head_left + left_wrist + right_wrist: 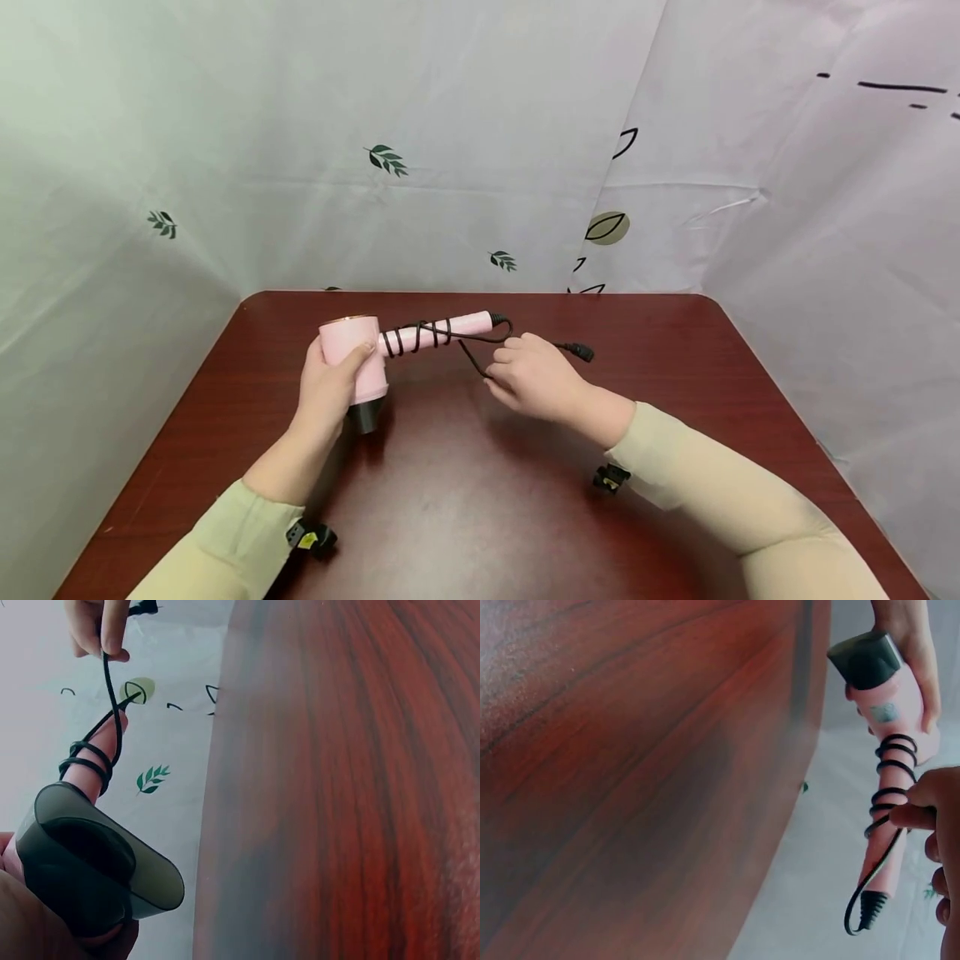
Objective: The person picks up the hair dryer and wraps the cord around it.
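Observation:
A pink hair dryer [349, 343] with a black nozzle [367, 414] is held above the table by my left hand [327, 388], thumb and fingers around its body. Its handle [472, 324] points right, and a black cord [417, 337] winds around it in several loops. My right hand [536, 377] pinches the cord just beyond the handle's end. Past that hand, the cord's loose end carries a black plug [581, 352]. In the right wrist view the cord [877, 871] bends back from the handle's tip toward the right fingers. The left wrist view shows the nozzle [97, 862] up close.
Below both hands lies a dark red wooden table [450, 517]. Pale cloth walls [480, 108] with leaf prints rise behind and at both sides. A small black device sits at each sleeve cuff.

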A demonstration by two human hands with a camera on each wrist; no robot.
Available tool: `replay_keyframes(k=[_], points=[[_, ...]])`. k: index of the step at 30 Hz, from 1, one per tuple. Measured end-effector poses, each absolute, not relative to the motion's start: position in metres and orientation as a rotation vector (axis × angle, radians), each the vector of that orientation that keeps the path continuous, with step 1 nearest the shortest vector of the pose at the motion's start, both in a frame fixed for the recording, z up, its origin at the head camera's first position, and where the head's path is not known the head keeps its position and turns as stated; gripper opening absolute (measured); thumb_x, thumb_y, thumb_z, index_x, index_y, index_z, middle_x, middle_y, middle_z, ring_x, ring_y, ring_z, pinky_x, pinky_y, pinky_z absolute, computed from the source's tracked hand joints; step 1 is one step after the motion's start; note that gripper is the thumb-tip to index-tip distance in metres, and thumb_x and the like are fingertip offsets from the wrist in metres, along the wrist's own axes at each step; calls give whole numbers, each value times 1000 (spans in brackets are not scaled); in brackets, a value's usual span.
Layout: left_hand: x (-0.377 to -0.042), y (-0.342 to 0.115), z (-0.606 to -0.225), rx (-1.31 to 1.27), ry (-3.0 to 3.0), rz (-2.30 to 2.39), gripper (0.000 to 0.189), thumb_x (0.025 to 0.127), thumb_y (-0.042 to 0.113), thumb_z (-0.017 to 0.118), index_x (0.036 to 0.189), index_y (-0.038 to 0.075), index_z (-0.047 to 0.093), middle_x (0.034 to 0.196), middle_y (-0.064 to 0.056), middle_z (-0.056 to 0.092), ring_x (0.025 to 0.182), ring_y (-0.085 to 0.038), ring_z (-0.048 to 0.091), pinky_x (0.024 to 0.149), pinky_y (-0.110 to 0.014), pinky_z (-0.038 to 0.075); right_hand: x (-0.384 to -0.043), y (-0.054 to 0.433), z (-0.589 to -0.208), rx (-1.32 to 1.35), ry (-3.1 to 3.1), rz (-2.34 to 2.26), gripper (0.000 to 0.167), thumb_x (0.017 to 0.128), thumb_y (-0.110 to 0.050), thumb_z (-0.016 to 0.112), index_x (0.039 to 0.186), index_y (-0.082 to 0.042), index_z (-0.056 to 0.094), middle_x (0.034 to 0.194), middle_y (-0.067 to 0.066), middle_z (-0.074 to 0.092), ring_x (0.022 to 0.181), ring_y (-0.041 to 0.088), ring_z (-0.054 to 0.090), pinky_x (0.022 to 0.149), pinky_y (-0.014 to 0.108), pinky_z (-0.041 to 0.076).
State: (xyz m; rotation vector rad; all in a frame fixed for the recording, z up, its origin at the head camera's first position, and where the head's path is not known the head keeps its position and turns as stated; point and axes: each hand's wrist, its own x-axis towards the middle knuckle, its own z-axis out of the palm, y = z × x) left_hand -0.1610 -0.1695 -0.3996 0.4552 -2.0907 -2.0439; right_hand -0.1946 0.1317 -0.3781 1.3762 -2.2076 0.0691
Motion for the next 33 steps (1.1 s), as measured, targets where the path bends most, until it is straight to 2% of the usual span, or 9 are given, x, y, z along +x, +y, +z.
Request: replay_keyframes(k=[6,12,20,25,29,33], points=[[-158,-169,-396,425,-2193,-1991,79,91,29,72,153,9,26,135,-14,45,106,-24,55,74,-21,51,-197,140,-370,1420,-2132,111,10,86,-16,64,88,-14,74,74,-6,60,69,18,47,60,32,33],[-155,-167,-394,353,-2264,-1930,81,89,30,73,152,9,26,132,-15,47,105,-25,56,75,-22,52,-200,146,-361,1424,-2035,129,10,84,-13,67,90,-12,74,77,-4,61,70,19,47,60,32,34],[-151,-167,-389,297,-2396,-1826,83,89,26,72,153,7,23,131,-17,49,109,-28,55,80,-25,50,-204,149,-353,1439,-1981,119,6,89,-14,69,93,-10,71,75,-2,55,67,20,43,61,33,35],[-147,-168,-387,237,-2483,-1791,84,89,25,72,153,6,22,129,-18,49,109,-30,56,82,-31,50,-209,152,-351,1398,-1952,174,9,87,-16,75,93,-10,72,74,-1,55,66,20,48,60,32,37],[-144,-169,-385,195,-2552,-1761,84,89,26,73,152,6,22,128,-19,49,108,-32,57,80,-33,52,-213,155,-350,1364,-1945,229,6,88,-17,74,90,-11,74,74,-2,59,64,19,49,58,31,39],[-141,-172,-384,132,-2614,-1725,84,89,27,73,151,6,22,126,-19,50,107,-33,57,80,-34,52,-216,158,-350,1320,-1963,287,11,87,-24,77,86,-14,74,71,-4,58,61,18,50,55,31,42]])
